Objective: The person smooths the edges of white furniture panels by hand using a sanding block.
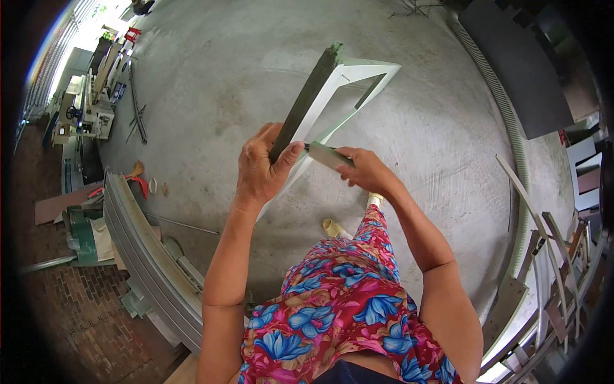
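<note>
A frame of pale green and white bars (313, 95), with a dark outer side, is tilted up in front of me. My left hand (263, 163) is wrapped round its dark bar, thumb across the near face. In my right hand (364, 169) is a short flat grey-green block (327, 155), its far end touching or very close to the frame beside my left thumb. The lower part of the frame runs down behind my left hand and is partly hidden.
Long grey metal profiles (137, 249) lie at the left, near a green machine part (82, 237). A machine (96, 115) stands at the upper left. A ribbed hose (505, 109) runs down the right, past dark panels (511, 64) and loose strips (553, 256).
</note>
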The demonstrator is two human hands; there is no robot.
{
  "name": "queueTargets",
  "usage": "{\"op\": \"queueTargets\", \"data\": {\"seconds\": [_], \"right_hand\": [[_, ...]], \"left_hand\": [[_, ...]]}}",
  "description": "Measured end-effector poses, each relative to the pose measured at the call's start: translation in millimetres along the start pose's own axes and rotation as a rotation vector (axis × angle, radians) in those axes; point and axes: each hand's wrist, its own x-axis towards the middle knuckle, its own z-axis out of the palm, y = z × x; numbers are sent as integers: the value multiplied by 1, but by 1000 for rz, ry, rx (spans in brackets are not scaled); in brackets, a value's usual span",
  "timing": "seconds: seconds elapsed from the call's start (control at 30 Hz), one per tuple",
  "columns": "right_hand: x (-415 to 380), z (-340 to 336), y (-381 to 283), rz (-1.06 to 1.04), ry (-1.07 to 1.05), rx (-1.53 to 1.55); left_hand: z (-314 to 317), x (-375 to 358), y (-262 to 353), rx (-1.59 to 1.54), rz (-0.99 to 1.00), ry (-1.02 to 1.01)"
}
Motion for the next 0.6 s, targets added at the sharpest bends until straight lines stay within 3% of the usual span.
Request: {"op": "queueTargets", "data": {"seconds": [0.37, 0.6], "right_hand": [[-68, 69, -37, -173, 18, 152], [-66, 62, -20, 9, 18, 401]], "left_hand": [[5, -10, -6, 187, 74, 111], [8, -12, -8, 137, 65, 123]]}}
